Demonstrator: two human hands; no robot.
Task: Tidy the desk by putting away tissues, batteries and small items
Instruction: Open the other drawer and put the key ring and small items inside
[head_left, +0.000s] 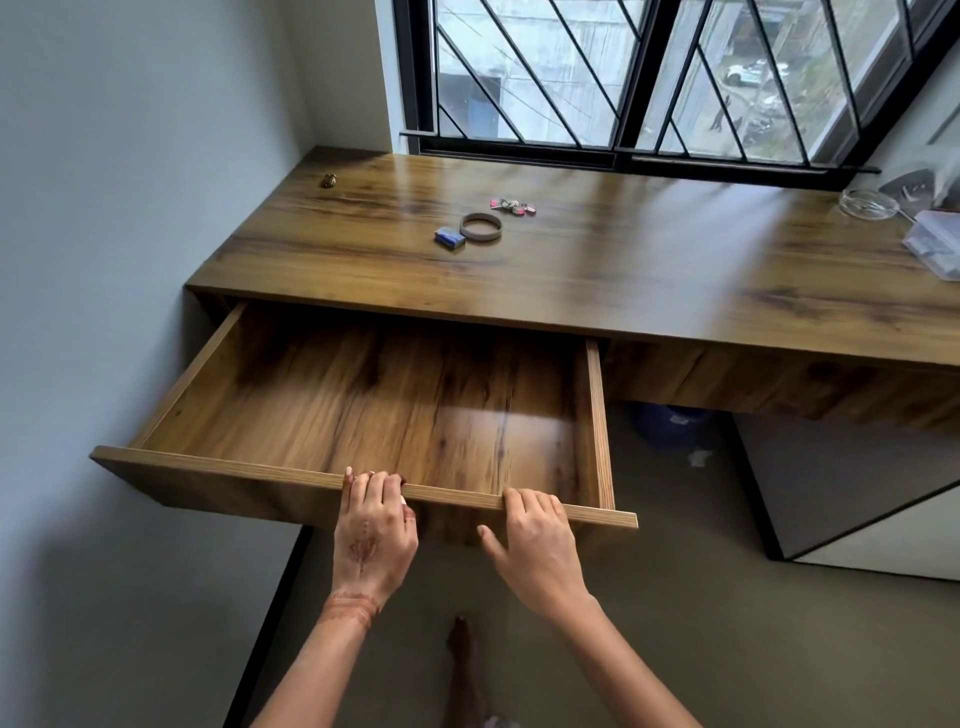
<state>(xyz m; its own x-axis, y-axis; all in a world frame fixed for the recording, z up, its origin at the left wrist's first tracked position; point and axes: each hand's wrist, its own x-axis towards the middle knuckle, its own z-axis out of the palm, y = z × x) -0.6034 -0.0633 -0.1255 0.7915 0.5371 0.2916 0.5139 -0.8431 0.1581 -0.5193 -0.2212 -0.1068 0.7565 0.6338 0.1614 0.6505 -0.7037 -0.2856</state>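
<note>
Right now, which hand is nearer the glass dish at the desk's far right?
Right. The right hand grips the drawer front, below and left of the glass dish; the left hand grips it further left.

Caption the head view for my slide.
Left hand and right hand grip the open wooden drawer; brown ring, blue box on wooden desk.

barred window (623, 78), perhaps a blue bin (670, 426)
</note>
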